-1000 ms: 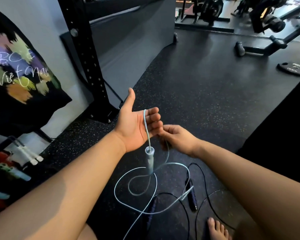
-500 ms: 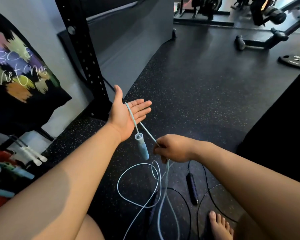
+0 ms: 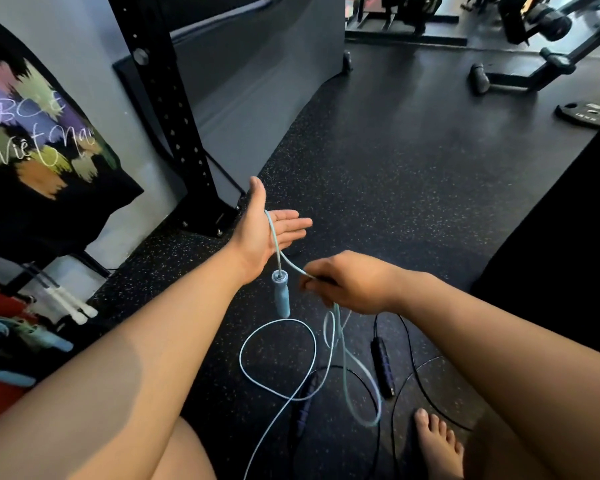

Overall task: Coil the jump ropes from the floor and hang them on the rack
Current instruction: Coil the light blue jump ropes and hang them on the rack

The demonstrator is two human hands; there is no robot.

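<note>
Blue rope point(image 3: 281, 298) crosses flat left fingers point(image 3: 291, 224), right fingers point(image 3: 321, 271) pinching it; black rope point(image 3: 381, 365) below.

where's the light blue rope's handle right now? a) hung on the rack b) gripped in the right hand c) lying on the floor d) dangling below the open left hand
d: the handle dangles from the light blue rope draped over the open left hand; the right hand pinches only the rope.

Pale blue jump rope point(image 3: 278, 355), black rope point(image 3: 409, 344), black speckled floor point(image 3: 395, 174).
</note>
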